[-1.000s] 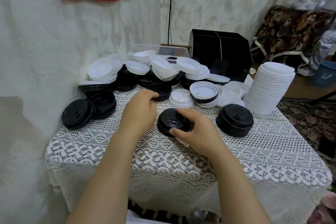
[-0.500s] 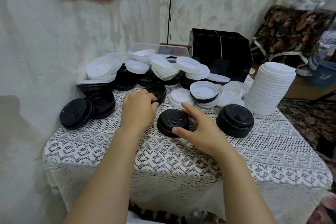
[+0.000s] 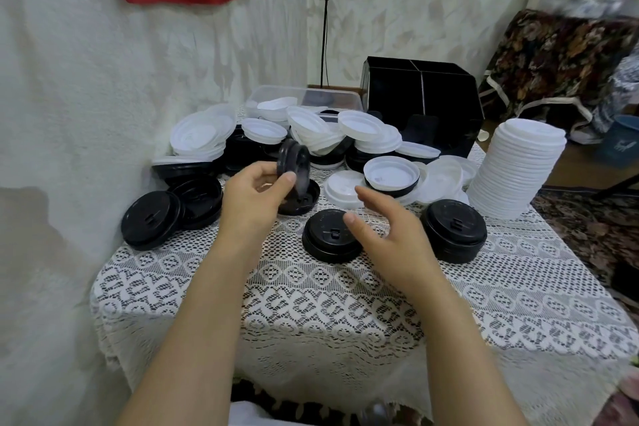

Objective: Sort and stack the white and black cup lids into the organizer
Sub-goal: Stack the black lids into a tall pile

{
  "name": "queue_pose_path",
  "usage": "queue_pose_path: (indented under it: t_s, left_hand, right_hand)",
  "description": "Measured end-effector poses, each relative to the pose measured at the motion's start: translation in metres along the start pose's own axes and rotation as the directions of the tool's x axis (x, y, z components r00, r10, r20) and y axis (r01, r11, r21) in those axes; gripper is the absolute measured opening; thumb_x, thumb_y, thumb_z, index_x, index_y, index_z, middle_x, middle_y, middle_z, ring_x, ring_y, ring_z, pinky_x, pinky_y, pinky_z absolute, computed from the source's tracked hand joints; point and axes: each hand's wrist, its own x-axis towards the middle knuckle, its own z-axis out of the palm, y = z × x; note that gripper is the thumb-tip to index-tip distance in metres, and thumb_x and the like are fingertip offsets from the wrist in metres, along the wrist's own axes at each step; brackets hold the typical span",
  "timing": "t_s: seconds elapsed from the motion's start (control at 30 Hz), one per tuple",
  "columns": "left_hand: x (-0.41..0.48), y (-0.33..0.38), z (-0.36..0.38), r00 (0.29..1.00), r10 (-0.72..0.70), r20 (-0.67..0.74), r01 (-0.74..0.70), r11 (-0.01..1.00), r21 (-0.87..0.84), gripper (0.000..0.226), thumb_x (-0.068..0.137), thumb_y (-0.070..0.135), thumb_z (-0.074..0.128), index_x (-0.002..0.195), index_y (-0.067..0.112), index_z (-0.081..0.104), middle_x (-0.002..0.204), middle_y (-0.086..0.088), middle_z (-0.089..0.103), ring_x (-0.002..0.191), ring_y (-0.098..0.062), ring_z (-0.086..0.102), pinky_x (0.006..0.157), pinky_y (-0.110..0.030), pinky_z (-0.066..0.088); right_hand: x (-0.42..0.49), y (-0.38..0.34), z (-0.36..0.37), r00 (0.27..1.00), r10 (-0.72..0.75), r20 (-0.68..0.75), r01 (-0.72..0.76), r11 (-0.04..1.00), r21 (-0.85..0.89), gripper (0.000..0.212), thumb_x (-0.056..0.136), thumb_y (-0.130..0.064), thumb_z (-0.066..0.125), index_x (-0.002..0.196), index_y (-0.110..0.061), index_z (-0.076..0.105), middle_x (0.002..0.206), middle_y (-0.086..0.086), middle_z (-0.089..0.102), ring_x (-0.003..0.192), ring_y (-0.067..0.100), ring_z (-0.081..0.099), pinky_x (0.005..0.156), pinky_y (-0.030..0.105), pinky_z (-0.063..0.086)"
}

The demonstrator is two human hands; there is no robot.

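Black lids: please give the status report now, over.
Left hand pinches one black lid, held on edge. Right hand open over short black stack. Lid pile lies before organizer.

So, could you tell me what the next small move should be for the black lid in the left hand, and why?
Probably lay it flat on the short black stack in front. The left hand pinches the black lid on edge, clear of the table, and the right hand hovers open by that stack, seemingly ready to steady it.
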Motion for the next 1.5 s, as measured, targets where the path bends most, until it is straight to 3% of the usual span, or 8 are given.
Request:
queue_pose_path:
  t_s: [0.2,0.47,0.57,0.73,1.0,1.17,1.33,1.5]
  left_hand:
    - [-0.019,0.010,0.008,0.946,-0.068,0.317,0.208,0.877,-0.432,0.034,0.083,-0.014,0.054,0.112,0.003,0.058,0.104,-0.012,0.070,0.098,-0.023,0.068,0.081,-0.027,0.056]
    - [-0.025,0.017,0.014,0.880,-0.126,0.458,0.399,0.718,-0.570,0.039,0.083,0.028,0.049,0.111,0.002,0.060,0.105,-0.016,0.070,0.093,-0.025,0.065,0.070,-0.025,0.053]
    - [-0.025,0.015,0.012,0.873,-0.108,0.476,0.390,0.740,-0.547,0.038,0.083,0.022,0.056,0.114,0.001,0.061,0.112,-0.018,0.067,0.102,-0.028,0.063,0.095,-0.038,0.048]
    - [-0.023,0.010,0.006,0.853,-0.023,0.521,0.344,0.775,-0.530,0.029,0.082,0.003,0.055,0.109,-0.002,0.064,0.108,-0.017,0.069,0.090,-0.020,0.068,0.070,-0.023,0.056]
    - [-0.019,0.004,-0.001,0.926,-0.096,0.366,0.197,0.949,-0.248,0.018,0.089,0.005,0.058,0.106,0.004,0.065,0.106,-0.014,0.071,0.103,-0.024,0.067,0.094,-0.033,0.051]
    - [-0.017,-0.001,-0.010,0.943,-0.100,0.318,0.092,0.995,0.039,0.031,0.085,-0.003,0.063,0.110,0.016,0.065,0.107,-0.001,0.071,0.103,-0.010,0.066,0.086,-0.019,0.051]
    - [-0.017,-0.009,-0.011,0.900,-0.175,0.399,0.065,0.960,0.273,0.043,0.081,-0.003,0.069,0.115,0.024,0.063,0.111,0.011,0.066,0.108,0.000,0.060,0.096,-0.022,0.047]
    - [-0.015,-0.012,-0.011,0.901,-0.185,0.393,0.017,0.919,0.394,0.043,0.080,0.001,0.073,0.116,0.023,0.066,0.105,0.015,0.067,0.103,0.004,0.060,0.090,-0.018,0.045]
  right_hand:
    - [0.000,-0.017,0.015,0.994,-0.085,-0.061,0.095,0.978,0.188,0.047,0.089,-0.029,0.067,0.132,-0.036,0.051,0.124,-0.021,0.054,0.113,-0.005,0.054,0.099,0.025,0.045]
    - [0.002,-0.023,0.021,0.986,-0.123,-0.111,0.151,0.944,0.295,0.053,0.076,-0.029,0.079,0.106,-0.063,0.052,0.119,-0.019,0.061,0.111,-0.003,0.058,0.095,0.018,0.045]
    - [0.003,-0.022,0.021,0.992,-0.100,-0.072,0.120,0.919,0.375,0.087,0.062,-0.051,0.081,0.139,-0.035,0.043,0.135,-0.007,0.056,0.122,0.001,0.053,0.103,0.026,0.044]
    - [0.005,-0.021,0.013,0.981,-0.132,-0.139,0.171,0.931,0.322,0.095,0.064,-0.035,0.088,0.145,-0.017,0.041,0.140,-0.003,0.050,0.128,0.007,0.048,0.107,0.027,0.042]
    - [0.006,-0.005,-0.006,0.984,-0.082,-0.158,0.112,0.975,0.193,0.085,0.072,-0.027,0.084,0.144,-0.026,0.041,0.134,-0.015,0.052,0.124,0.001,0.050,0.109,0.032,0.041]
    - [0.003,0.004,-0.009,1.000,-0.005,-0.007,0.006,0.999,0.046,0.086,0.071,-0.031,0.083,0.145,-0.022,0.040,0.139,-0.013,0.048,0.129,0.001,0.043,0.113,0.031,0.035]
    - [0.004,0.008,-0.003,0.992,0.007,0.127,0.002,0.997,-0.077,0.082,0.075,-0.033,0.081,0.145,-0.028,0.039,0.138,-0.017,0.047,0.119,-0.009,0.036,0.088,-0.004,0.025]
    - [0.005,0.010,-0.002,0.973,0.021,0.228,0.001,0.995,-0.097,0.079,0.080,-0.028,0.078,0.147,-0.031,0.036,0.129,-0.022,0.045,0.115,-0.011,0.039,0.084,-0.004,0.027]
